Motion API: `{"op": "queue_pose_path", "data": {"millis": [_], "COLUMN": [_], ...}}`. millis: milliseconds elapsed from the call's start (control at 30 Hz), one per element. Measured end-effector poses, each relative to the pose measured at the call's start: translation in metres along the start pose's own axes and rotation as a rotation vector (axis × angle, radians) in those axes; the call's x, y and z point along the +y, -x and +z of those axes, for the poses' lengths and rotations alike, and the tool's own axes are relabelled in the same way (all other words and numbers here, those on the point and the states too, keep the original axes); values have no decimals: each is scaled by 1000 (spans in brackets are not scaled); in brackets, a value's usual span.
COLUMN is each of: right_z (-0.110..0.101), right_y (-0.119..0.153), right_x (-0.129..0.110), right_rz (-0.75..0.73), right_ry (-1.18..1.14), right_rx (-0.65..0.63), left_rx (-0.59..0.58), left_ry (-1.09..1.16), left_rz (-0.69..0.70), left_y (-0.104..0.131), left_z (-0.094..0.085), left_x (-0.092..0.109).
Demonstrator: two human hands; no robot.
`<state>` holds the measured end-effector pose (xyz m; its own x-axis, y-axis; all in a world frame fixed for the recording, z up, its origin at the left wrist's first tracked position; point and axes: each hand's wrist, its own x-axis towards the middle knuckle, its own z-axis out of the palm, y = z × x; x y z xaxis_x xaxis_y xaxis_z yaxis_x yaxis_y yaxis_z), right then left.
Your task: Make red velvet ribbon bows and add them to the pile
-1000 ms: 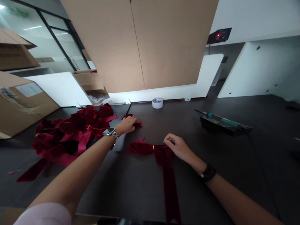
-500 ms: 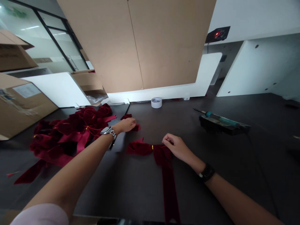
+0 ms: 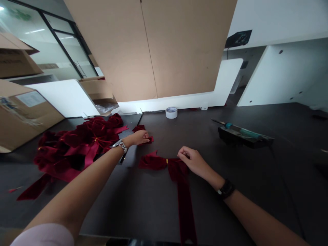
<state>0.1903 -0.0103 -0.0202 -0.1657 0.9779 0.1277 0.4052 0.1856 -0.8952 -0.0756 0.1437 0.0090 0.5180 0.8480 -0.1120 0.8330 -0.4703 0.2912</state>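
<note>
My left hand [image 3: 139, 137] reaches forward and closes on a small dark red velvet ribbon piece [image 3: 139, 128] lying on the dark table [image 3: 143, 201]. Nearer to me lies a dark red velvet bow [image 3: 156, 161] with a gold tie at its middle and a long tail [image 3: 186, 208] running toward me. My right hand [image 3: 193, 160] rests with curled fingers on the bow's right loop, pinning it to the table.
A heap of finished red bows [image 3: 77, 145] lies at the left. A roll of white tape [image 3: 171, 112] stands at the back. A teal-handled tool on a black stand [image 3: 242, 135] sits to the right. Cardboard boxes [image 3: 23, 109] and tall cardboard sheets [image 3: 153, 48] border the table.
My left hand has drawn slightly back and curled tighter around the small ribbon piece. My right hand stays on the bow.
</note>
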Motion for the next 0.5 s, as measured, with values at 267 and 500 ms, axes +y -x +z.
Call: {"op": "queue_pose_path", "data": {"millis": [267, 500], "right_z": [0, 0], "right_y": [1, 3], "right_x": [-3, -5], "right_rz": [-21, -34], "right_ry": [21, 41], "right_rx": [-6, -15], "left_rx": [-31, -8], "left_ry": [-4, 105], "left_rz": [-37, -59], "left_y": [5, 10], "left_z": [-1, -7], "left_x": [13, 22]}}
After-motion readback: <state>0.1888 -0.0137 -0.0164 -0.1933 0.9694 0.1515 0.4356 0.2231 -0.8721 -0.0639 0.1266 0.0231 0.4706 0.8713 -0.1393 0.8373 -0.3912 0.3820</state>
